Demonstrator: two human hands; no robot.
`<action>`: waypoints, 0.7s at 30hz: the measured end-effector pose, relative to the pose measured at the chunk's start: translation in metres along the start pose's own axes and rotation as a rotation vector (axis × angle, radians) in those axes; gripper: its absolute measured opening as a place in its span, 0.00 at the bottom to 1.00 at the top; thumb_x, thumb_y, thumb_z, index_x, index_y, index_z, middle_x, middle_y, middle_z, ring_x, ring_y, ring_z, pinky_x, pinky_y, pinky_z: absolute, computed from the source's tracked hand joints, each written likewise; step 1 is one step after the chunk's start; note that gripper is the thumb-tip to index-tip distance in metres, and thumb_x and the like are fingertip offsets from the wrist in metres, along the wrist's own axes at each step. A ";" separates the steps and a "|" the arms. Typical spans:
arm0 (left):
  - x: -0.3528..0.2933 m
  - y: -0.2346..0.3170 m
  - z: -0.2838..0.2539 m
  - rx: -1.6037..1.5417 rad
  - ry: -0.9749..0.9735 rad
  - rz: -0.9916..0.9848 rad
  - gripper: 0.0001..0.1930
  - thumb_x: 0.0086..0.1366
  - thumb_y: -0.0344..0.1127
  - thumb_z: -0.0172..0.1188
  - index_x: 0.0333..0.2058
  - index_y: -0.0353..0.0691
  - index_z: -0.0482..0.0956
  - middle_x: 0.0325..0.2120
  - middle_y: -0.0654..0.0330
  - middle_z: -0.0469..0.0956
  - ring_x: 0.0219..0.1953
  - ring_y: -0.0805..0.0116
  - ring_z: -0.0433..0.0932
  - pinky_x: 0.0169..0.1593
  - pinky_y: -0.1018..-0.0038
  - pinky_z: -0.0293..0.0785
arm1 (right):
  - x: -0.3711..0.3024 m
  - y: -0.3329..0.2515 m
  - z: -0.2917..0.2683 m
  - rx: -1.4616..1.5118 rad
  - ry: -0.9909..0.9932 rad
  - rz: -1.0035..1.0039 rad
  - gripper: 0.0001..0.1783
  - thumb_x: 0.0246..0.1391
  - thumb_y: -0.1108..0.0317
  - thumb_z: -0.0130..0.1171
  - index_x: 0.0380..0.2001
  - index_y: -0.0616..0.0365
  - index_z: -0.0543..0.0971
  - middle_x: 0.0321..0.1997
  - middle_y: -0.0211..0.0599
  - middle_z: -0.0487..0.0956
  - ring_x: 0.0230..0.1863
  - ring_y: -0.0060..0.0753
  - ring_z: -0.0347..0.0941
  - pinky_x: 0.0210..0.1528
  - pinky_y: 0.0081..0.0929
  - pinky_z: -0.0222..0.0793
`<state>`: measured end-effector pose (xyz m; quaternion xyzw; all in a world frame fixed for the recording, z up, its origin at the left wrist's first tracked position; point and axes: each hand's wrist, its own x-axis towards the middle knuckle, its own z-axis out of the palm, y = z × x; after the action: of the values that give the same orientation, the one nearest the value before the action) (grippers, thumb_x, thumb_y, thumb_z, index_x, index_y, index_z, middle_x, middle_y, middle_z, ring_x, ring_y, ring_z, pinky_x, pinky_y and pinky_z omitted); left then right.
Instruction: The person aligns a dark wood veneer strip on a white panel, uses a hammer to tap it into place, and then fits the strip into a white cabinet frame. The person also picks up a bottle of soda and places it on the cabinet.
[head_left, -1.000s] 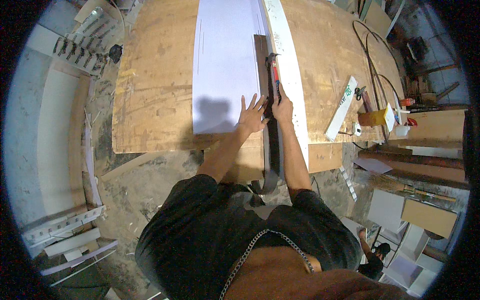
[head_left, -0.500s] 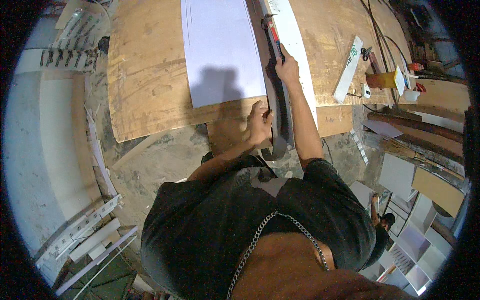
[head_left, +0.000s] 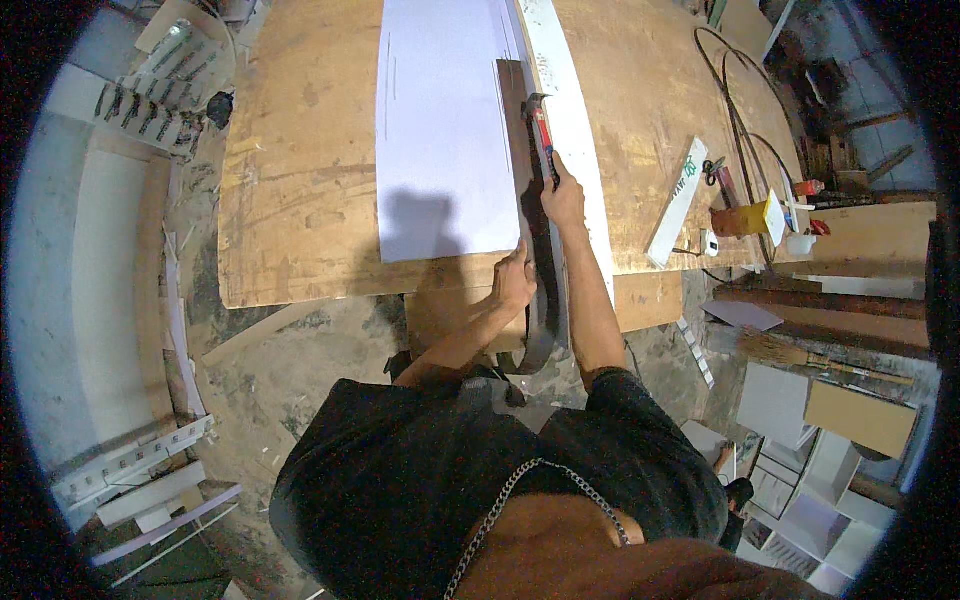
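Observation:
A long dark brown strip (head_left: 513,95) lies beside the white sheet (head_left: 450,130) on the wooden table; its near end bends down past the table's edge and curls near my body. My right hand (head_left: 565,202) is closed round the handle of a claw hammer (head_left: 541,128) with a red and dark grip, its head pointing away from me and resting on or just over the strip. At the near corner of the sheet, my left hand (head_left: 514,281) grips the strip's left edge, one finger stretched forward along it. Its other fingers are partly hidden.
A long white board (head_left: 570,110) runs along the strip's right side. Farther right on the table (head_left: 300,190) are a pale flat piece (head_left: 678,203), scissors (head_left: 713,170), a yellow container (head_left: 738,220) and dark cables (head_left: 735,110). Another person (head_left: 738,492) is at the lower right.
The whole view has shifted, so the table sits lower in it. My right hand has drawn the hammer slightly nearer. My left hand's fingers, apart and curled before, now close at the strip's edge.

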<state>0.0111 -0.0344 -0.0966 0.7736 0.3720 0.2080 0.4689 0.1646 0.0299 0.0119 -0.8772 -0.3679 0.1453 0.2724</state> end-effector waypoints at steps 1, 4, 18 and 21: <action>0.001 0.002 -0.002 0.009 -0.010 -0.009 0.31 0.58 0.26 0.52 0.60 0.21 0.58 0.39 0.33 0.76 0.40 0.41 0.78 0.49 0.57 0.73 | 0.000 0.001 0.001 -0.009 0.019 -0.015 0.31 0.54 0.73 0.52 0.63 0.56 0.66 0.42 0.63 0.78 0.42 0.57 0.79 0.47 0.41 0.73; 0.007 0.009 -0.006 0.069 -0.057 -0.039 0.31 0.58 0.27 0.52 0.60 0.20 0.57 0.40 0.33 0.76 0.42 0.40 0.77 0.49 0.57 0.74 | 0.001 0.004 0.004 -0.037 0.066 -0.057 0.31 0.54 0.73 0.53 0.63 0.55 0.65 0.41 0.63 0.79 0.40 0.57 0.79 0.46 0.42 0.73; 0.024 -0.004 0.000 0.110 -0.015 -0.042 0.33 0.56 0.30 0.55 0.59 0.19 0.58 0.27 0.37 0.77 0.31 0.40 0.78 0.40 0.55 0.75 | 0.001 -0.001 0.004 -0.064 0.064 -0.062 0.32 0.53 0.73 0.53 0.64 0.55 0.65 0.33 0.62 0.80 0.32 0.52 0.80 0.40 0.40 0.74; 0.028 -0.002 -0.002 0.154 0.004 -0.025 0.32 0.56 0.29 0.55 0.58 0.20 0.59 0.26 0.38 0.77 0.30 0.42 0.78 0.38 0.55 0.75 | 0.001 0.002 0.005 -0.077 0.108 -0.114 0.31 0.53 0.73 0.53 0.63 0.55 0.65 0.33 0.62 0.80 0.33 0.55 0.80 0.41 0.41 0.74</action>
<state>0.0274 -0.0111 -0.0982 0.8021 0.3975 0.1746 0.4099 0.1643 0.0314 0.0064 -0.8711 -0.4074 0.0677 0.2657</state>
